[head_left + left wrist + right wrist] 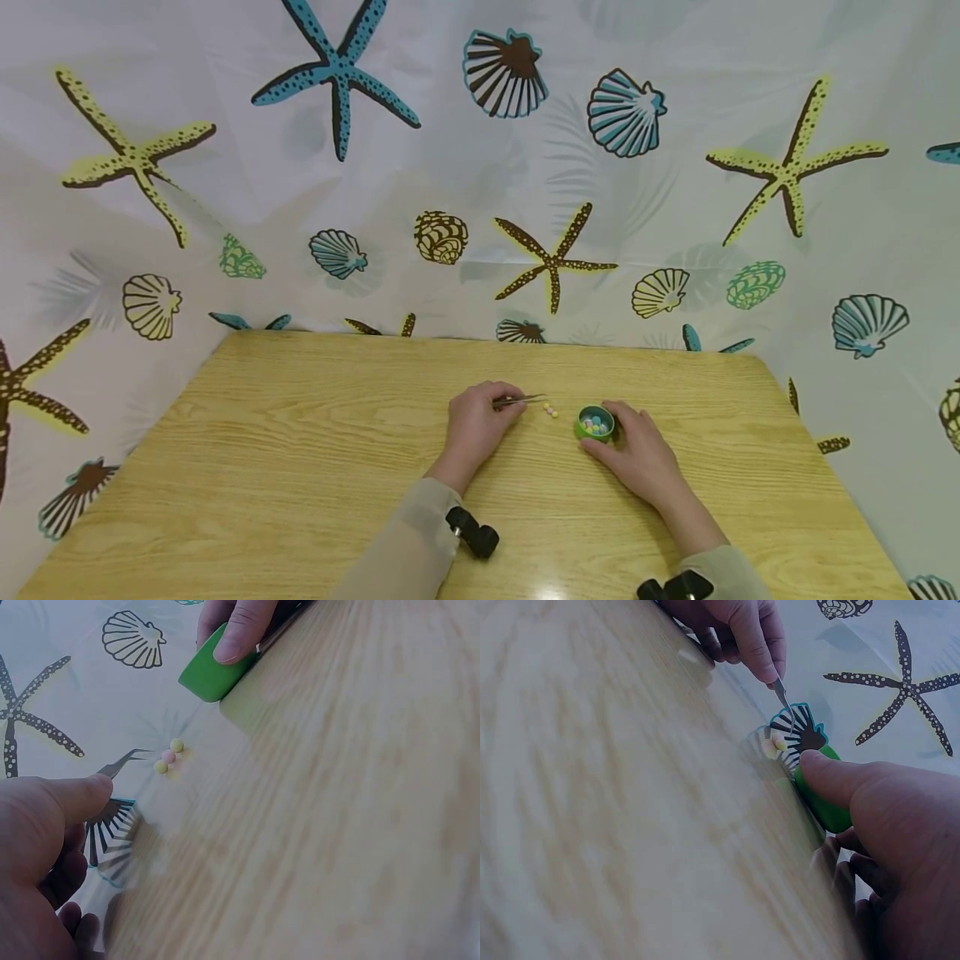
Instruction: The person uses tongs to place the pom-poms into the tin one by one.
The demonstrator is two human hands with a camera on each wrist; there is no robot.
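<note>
Between thumb and fingertips, my left hand [480, 423] pinches metal tweezers [120, 763]. Their bent tips point right and stand slightly apart, with nothing between them in the left wrist view. Just beyond the tips, small round beads [169, 756], yellow and pink, lie in a short row on the table. My right hand [643, 457] holds a small round green cup [581, 430] from its right side, thumb at the near edge and fingers at the far edge. Inside the cup are several pastel beads [596, 425]. The cup stands upright on the table, right of the loose beads.
The light wooden table [300, 433] spreads out around both hands. Behind it and at its sides hangs a pale cloth [420, 167] printed with starfish and shells. A black wrist mount [474, 533] sits on the left sleeve, another [675, 586] on the right.
</note>
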